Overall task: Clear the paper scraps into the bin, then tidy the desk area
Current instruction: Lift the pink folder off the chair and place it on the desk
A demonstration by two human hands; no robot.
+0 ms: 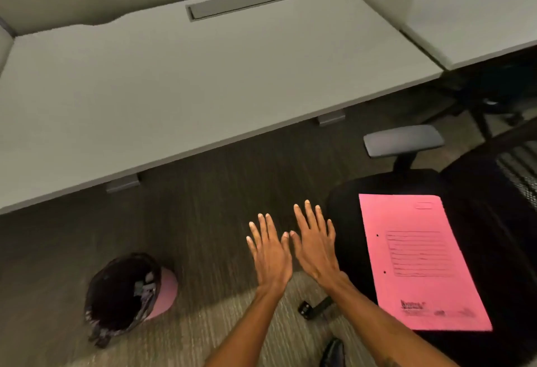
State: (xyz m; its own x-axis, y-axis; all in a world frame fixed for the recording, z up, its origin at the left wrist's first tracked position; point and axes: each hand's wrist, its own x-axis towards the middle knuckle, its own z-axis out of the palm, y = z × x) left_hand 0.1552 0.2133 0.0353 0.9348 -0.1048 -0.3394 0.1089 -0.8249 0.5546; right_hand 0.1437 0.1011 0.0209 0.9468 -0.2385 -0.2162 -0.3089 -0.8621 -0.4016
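Carpet [203, 192] lies under the spread, empty left hand [270, 253] and right hand [315, 246]; tidying is judged current, the pink folder [421, 265] rightward to be gripped.

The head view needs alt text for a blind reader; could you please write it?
A person's left hand and right hand hover open, side by side, before a pale grey desk. A pink paper folder lies on a black office chair at right; a pink bin with dark liner stands on carpet at left.
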